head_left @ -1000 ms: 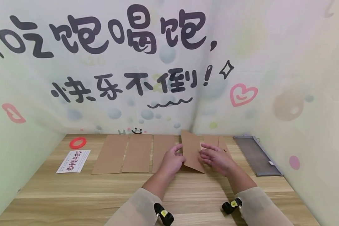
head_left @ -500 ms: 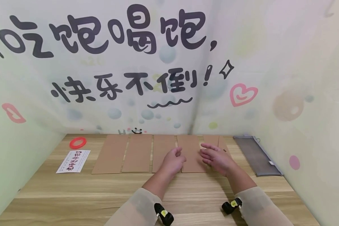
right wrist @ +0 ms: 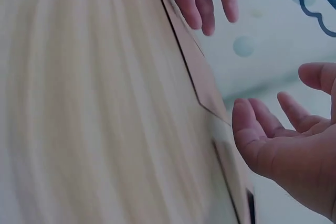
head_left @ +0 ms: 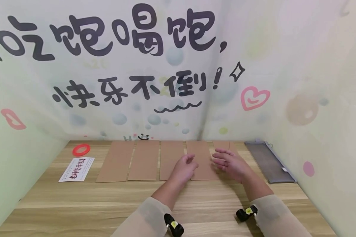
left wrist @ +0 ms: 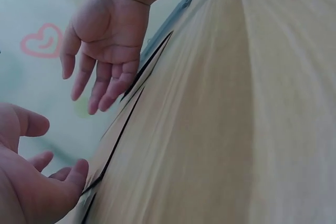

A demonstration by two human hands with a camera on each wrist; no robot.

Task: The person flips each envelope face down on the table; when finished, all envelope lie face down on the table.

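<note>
Several tan cardboard sheets lie flat in a row along the back of the table; the leftmost sheet (head_left: 115,161) is fully visible. My left hand (head_left: 184,169) hovers around the near left part of the fourth sheet (head_left: 199,153), its fingers loosely bent and holding nothing. Over the right-hand sheet (head_left: 221,145), which is largely covered, my right hand (head_left: 232,165) faces it with relaxed, spread fingers. In the left wrist view the right hand (left wrist: 113,40) has a bare palm. The right wrist view shows a gap between both hands.
A red ring (head_left: 81,150) and a white card with red writing (head_left: 76,169) lie at the left. At the right is a grey mesh pouch (head_left: 270,162). A printed cloth (head_left: 178,125) hangs behind the wooden table (head_left: 106,207).
The fourth cardboard sheet, earlier tilted up between my hands, dropped flat into the row by half a second ago. Since then both hands have shifted slightly to the right.
</note>
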